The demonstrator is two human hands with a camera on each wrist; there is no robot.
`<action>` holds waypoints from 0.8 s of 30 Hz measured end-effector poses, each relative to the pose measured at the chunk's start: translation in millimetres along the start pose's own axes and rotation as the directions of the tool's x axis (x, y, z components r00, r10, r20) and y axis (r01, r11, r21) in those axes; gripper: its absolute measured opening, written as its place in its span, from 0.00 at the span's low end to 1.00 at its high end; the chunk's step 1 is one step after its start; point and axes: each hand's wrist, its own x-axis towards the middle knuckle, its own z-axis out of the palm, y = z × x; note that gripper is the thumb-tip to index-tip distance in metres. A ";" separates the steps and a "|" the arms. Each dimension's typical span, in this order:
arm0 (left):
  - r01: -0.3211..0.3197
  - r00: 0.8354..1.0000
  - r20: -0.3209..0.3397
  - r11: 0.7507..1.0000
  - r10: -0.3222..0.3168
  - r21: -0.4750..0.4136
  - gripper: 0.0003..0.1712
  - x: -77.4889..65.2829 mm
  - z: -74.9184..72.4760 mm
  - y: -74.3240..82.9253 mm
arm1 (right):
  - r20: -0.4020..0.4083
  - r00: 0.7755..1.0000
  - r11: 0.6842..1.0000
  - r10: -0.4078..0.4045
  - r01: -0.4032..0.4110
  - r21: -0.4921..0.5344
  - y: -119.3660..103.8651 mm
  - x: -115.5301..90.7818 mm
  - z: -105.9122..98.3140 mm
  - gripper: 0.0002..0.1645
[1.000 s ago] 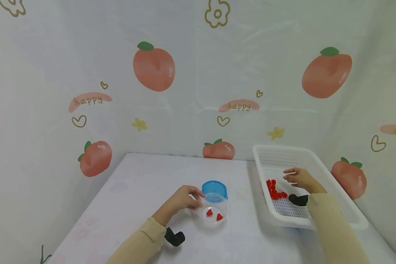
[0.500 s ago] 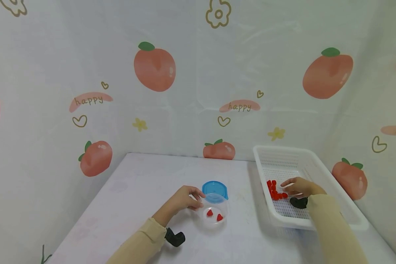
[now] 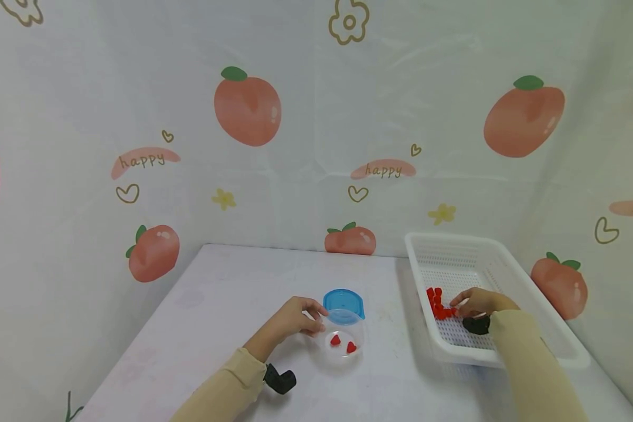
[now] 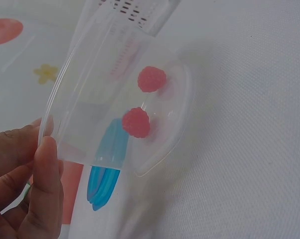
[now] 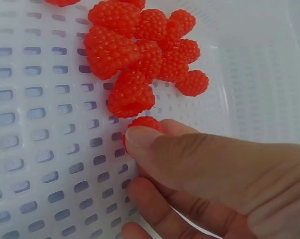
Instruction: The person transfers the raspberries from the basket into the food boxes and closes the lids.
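My left hand (image 3: 295, 316) pinches the rim of a clear plastic tub (image 4: 80, 114) between thumb and fingers. Two red raspberries (image 4: 151, 79) lie apart on the tub's bottom. In the white perforated basket (image 3: 427, 325) on the right is my right hand (image 3: 482, 300). Its thumb and index finger pinch a single raspberry (image 5: 146, 122), mostly covered by the thumb in the right wrist view. Just beyond the fingertips several more raspberries (image 5: 147, 59) lie in a cluster on the basket floor.
A blue lid (image 3: 343, 300) lies on the white table (image 3: 264, 275) just behind the tub. Black wrist mounts (image 3: 281, 381) stick out below both hands. The basket's raised walls surround the right hand. A printed white curtain (image 3: 295, 193) closes off the back.
My right hand has lowered into the basket and moved slightly left to the raspberries, where its fingers have closed on one. The left hand and the tub have stayed in place.
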 end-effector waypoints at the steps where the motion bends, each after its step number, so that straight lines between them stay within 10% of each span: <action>1: 0.000 1.000 0.000 1.000 0.000 0.001 0.14 0.0 0.1 0.2 | 0.004 1.000 1.000 -0.003 0.003 -0.006 0.2 -0.1 0.2 0.18; 24: -0.004 1.000 0.000 1.000 0.004 0.013 0.14 0.8 -0.2 -1.8 | -0.006 0.999 0.999 -0.032 0.032 -0.002 2.8 4.3 -1.6 0.16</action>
